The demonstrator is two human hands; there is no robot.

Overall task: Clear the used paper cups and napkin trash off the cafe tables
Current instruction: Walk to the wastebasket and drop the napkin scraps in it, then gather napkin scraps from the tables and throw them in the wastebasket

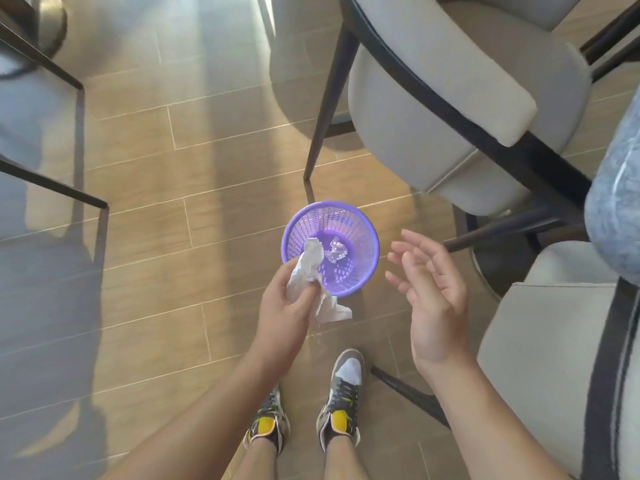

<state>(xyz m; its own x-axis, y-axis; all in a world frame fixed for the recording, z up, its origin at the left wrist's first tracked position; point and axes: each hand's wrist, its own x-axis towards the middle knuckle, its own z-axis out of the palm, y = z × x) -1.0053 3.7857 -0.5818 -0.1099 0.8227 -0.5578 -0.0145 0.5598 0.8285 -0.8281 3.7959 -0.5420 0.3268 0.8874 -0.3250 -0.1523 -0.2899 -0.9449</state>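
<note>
Nearest, short of the round purple plastic mesh wastebasket (362, 237), stand two grey-and-yellow sneakers (341, 407) on the wood-plank floor (145, 188). Above the basket's near-left rim, the left hand (287, 306) grips a crumpled white paper napkin (311, 268), fingers curled round it; one end lies over the basket's mouth, the tail hangs on its near side. The right hand (429, 299) hovers right of the basket, fingers spread loosely, holding nothing. Inside the basket lies a small crumpled wad (337, 249). Beyond the basket stands a grey upholstered chair (433, 109).
</note>
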